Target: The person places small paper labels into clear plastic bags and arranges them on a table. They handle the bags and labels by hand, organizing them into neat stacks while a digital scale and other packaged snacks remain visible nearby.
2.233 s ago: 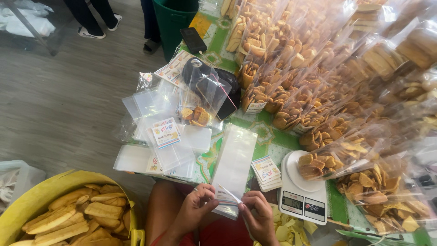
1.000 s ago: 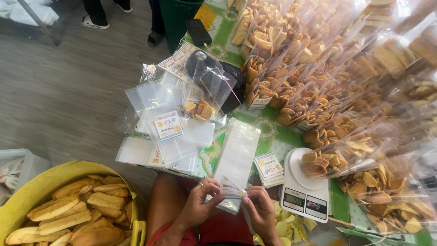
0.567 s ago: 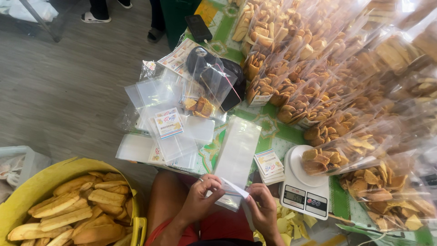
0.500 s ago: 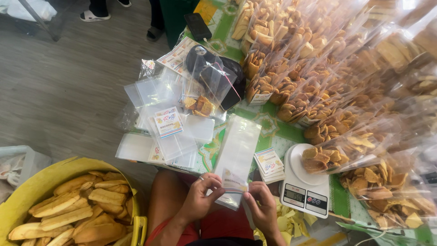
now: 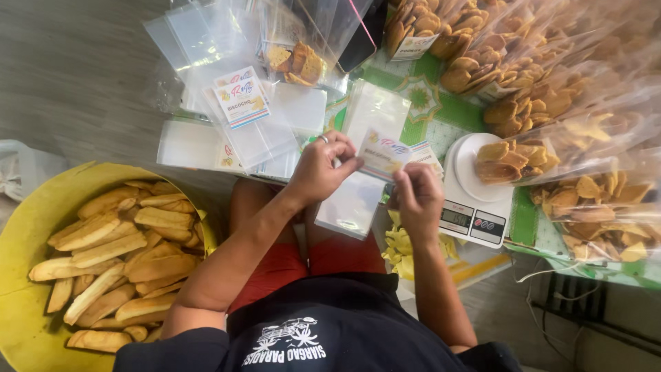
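1. A small printed label card [image 5: 383, 156], white with coloured marks, is pinched between both hands above the near edge of the worktop [image 5: 441, 120], just over a long clear plastic bag [image 5: 361, 165] that hangs off that edge toward the person's lap.
2. The left hand [image 5: 318, 169] has its grip closed on the card's left side, thumb and fingers bent around it; a ring shows on one finger.
3. The right hand [image 5: 415, 196] has its grip closed on the card's lower right edge, fingers curled.
4. Just right of the hands, a white digital scale [image 5: 475, 200] stands at the near edge of the worktop, with a clear bag of golden biscuits [image 5: 506, 157] lying on its pan.
5. Left of the hands, a loose pile of empty clear bags and more label cards [image 5: 241, 103] spreads over the worktop's left end.
6. Filled bags of biscuits [image 5: 551, 83] cover the far and right parts of the worktop.
7. On the floor at the left, a yellow tub [image 5: 27, 227] holds long toasted bread sticks [image 5: 117, 255].
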